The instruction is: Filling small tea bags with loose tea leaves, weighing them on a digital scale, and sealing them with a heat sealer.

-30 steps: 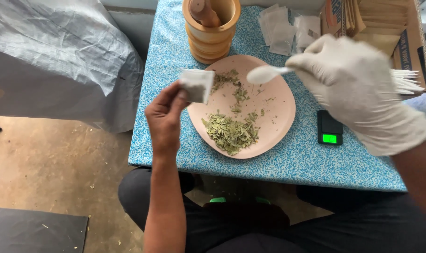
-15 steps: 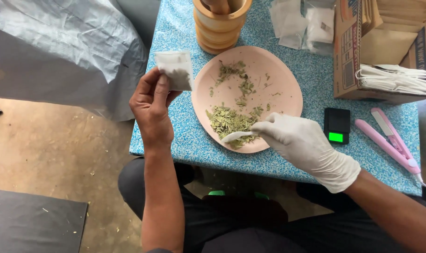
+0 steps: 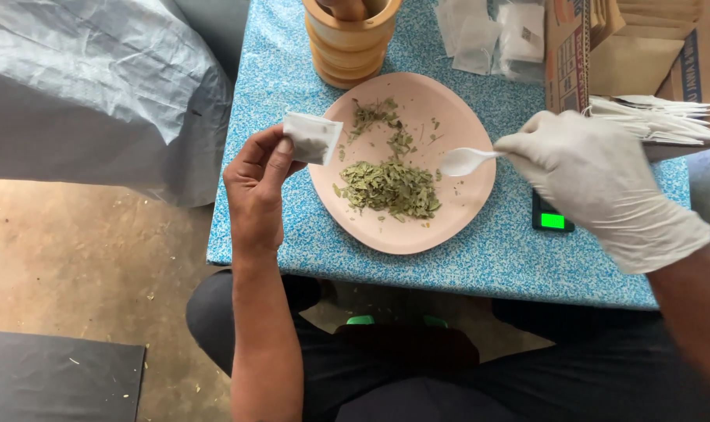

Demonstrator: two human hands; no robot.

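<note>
A small white sachet is pinched at its lower left corner between the thumb and fingertips of the bare left hand, held up just off the left rim of the pink plate, so the grip is pretty much closed on that corner with the rest of the pouch sticking out free. The left forearm is raised from the lap, wrist bent a bit toward the plate. A white plastic spoon is held by its handle in the gloved right hand, fingers curled tight round it, bowl hovering over the right side of the plate, looks empty as far as can be told. The right arm is brought in from the lower right. A heap of dried green leaves is piled mid-plate, with some scattered bits above it. A wooden mortar is parked just behind the plate, and a small scale with a green display sits beside it, partly covered by the glove. A cardboard box with more spoons is at the far right, all on a blue speckled table.
</note>
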